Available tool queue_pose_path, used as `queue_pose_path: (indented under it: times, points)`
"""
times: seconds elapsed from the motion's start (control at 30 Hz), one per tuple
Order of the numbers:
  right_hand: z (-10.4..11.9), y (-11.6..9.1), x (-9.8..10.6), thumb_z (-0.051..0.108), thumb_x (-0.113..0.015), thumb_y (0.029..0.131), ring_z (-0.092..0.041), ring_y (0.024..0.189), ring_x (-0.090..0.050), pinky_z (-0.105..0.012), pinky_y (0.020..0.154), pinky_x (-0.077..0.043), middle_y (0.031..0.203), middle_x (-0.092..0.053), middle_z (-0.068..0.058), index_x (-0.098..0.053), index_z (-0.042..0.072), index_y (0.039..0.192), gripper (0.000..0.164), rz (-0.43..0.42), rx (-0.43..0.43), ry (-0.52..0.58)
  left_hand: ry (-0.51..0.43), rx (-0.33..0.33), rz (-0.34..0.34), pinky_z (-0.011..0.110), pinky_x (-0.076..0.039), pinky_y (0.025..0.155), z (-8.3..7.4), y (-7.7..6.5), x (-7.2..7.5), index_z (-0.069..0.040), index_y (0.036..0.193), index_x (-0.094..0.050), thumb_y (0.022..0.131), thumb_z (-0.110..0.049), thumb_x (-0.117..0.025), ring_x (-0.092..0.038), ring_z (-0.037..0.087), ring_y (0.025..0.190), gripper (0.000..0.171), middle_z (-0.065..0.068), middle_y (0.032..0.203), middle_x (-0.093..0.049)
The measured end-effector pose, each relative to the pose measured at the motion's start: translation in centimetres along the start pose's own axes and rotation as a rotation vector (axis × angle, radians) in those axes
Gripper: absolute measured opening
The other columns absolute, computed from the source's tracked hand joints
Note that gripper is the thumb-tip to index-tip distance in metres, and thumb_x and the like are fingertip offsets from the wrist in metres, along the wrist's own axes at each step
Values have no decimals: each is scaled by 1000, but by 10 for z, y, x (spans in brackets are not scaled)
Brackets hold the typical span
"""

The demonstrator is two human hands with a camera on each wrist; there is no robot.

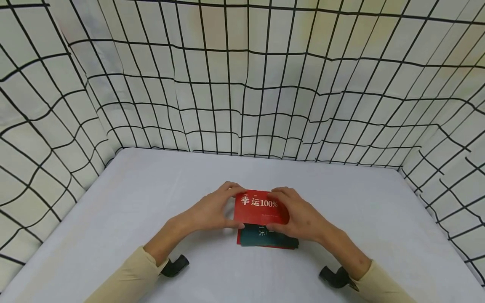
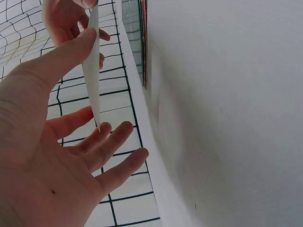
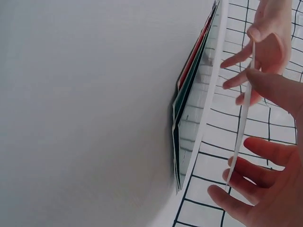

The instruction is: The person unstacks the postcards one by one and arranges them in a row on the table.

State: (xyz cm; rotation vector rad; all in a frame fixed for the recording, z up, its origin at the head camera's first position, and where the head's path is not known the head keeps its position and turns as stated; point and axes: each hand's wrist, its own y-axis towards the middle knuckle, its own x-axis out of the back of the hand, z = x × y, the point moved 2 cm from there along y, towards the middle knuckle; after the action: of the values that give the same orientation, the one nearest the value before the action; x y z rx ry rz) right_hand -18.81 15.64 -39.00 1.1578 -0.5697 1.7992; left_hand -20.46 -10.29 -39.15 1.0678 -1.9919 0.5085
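A red card with white characters and "100%" printed on it is held up over the table between both hands. My left hand holds its left side, thumb at the near corner and fingers at the far one. On the right side my right hand grips it the same way, thumb and fingers at opposite edges. Both wrist views show the card edge-on, thin with a pale back. Beneath and nearer me lies a small stack, a dark green card on top and red edges showing below; the held card partly hides it.
A white table spreads around the hands. White walls with a black grid enclose its back and sides. Black wrist-worn devices sit under both forearms, by the beige sleeves.
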Motion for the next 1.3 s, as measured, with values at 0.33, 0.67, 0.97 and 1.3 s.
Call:
queue_pose_path:
  times: [0.33, 0.67, 0.97, 1.3]
  points:
    - [5, 4, -1, 37, -87, 83, -30, 147, -43, -46, 93, -64, 162, -41, -8, -44, 18, 155, 86, -55, -4, 63, -89, -11, -99, 51, -57, 106, 6, -3, 15, -17, 150, -51, 79, -36, -91, -57, 24, 132, 83, 2, 149, -53]
    - [7, 13, -5, 27, -82, 90, -36, 144, -47, -49, 97, -62, 158, -41, -15, -35, 7, 158, 85, -184, -110, 219, -86, 33, -145, 51, -57, 105, 13, -6, 24, -17, 153, -47, 80, -33, -91, -53, 27, 137, 87, 5, 154, -50]
    - [8, 22, -6, 24, -75, 95, -33, 122, -67, -46, 95, -63, 145, -56, -18, -31, 8, 160, 79, -183, -294, 527, -83, 12, -200, 51, -59, 101, 19, -8, 29, -13, 154, -45, 80, -30, -90, -55, 30, 135, 88, 7, 153, -50]
    - [15, 29, -14, 10, -68, 100, -29, 108, -76, -35, 89, -65, 123, -64, -21, -32, 8, 158, 68, -206, -260, 767, -105, 55, -215, 50, -60, 100, 25, -14, 35, -10, 158, -39, 81, -24, -89, -56, 35, 135, 93, 13, 157, -48]
